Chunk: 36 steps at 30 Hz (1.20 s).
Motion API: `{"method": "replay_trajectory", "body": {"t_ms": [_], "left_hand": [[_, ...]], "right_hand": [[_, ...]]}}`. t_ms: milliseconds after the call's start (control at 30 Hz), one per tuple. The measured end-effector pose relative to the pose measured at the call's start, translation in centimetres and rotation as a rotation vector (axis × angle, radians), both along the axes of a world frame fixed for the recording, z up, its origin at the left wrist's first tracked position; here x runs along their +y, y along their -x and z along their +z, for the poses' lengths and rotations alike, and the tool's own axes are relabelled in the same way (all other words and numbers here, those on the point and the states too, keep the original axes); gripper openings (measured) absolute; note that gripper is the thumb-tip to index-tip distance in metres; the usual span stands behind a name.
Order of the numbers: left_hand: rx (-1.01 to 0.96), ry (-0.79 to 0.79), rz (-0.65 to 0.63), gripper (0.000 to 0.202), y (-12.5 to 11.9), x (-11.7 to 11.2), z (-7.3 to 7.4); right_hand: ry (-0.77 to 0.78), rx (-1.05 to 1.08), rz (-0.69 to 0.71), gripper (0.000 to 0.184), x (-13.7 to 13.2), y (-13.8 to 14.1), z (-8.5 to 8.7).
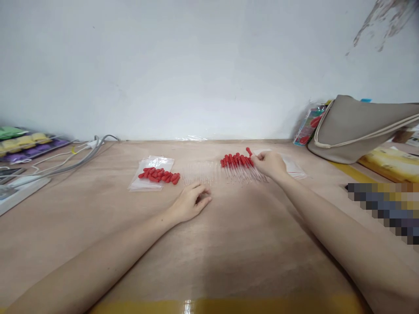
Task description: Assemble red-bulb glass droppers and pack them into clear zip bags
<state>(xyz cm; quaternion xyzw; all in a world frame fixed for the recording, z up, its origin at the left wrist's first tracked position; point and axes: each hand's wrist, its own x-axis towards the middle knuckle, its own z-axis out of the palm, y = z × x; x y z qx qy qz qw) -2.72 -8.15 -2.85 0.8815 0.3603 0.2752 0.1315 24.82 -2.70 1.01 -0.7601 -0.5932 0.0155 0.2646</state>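
My right hand (269, 163) is closed in a pinch at the far end of a row of red-capped droppers (234, 161). A dropper's red rubber bulb (248, 151) sticks out beyond its fingertips; the rest of that dropper is hidden by the hand. My left hand (191, 203) rests on the table with its fingers loosely curved and apart, holding nothing. Just beyond it lie several clear thin tubes (198, 172) side by side, without bulbs. To their left, loose red bulbs (159, 175) are heaped on clear plastic bags (150, 185).
More clear bags (294, 165) lie behind my right hand. A grey-beige bag (343, 131) and a printed package (309, 124) lean at the wall on the right. Cables (81, 159) and colourful packets (26, 141) are on the left. Yellow tape (212, 306) runs along the front edge.
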Motion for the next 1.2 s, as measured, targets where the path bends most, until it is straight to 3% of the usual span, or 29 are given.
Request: {"method": "replay_trajectory", "body": {"t_ms": [100,400,500,733,833,967,1067,1200], "left_hand": [[0.002,0.010,-0.003,0.011,0.0,0.1,0.0],[-0.004,0.023,-0.019,0.011,0.0,0.0,0.2],[-0.003,0.024,-0.015,0.012,0.0,-0.1,0.2],[0.010,0.011,-0.017,0.011,0.0,0.0,0.2],[0.008,0.003,-0.013,0.011,0.0,-0.1,0.0],[0.039,-0.030,0.002,0.011,0.0,0.0,0.0],[0.132,-0.216,0.139,0.014,0.8,0.9,1.2],[0.341,-0.497,0.498,0.023,2.9,2.7,3.0]], "right_hand": [[0.063,-0.013,-0.094,0.030,1.1,-0.3,-0.4],[0.154,-0.168,-0.108,0.040,1.0,0.2,-1.8],[0.109,-0.240,-0.085,0.040,0.6,0.7,-1.6],[0.052,-0.226,0.261,0.026,-0.9,6.9,-0.8],[0.126,-0.264,0.267,0.023,-0.5,9.6,-0.7],[0.223,-0.274,0.231,0.025,0.4,11.1,-0.6],[0.248,-0.268,0.247,0.025,0.7,11.3,-0.8],[0.257,-0.269,0.283,0.024,0.8,11.5,-1.1]]}}
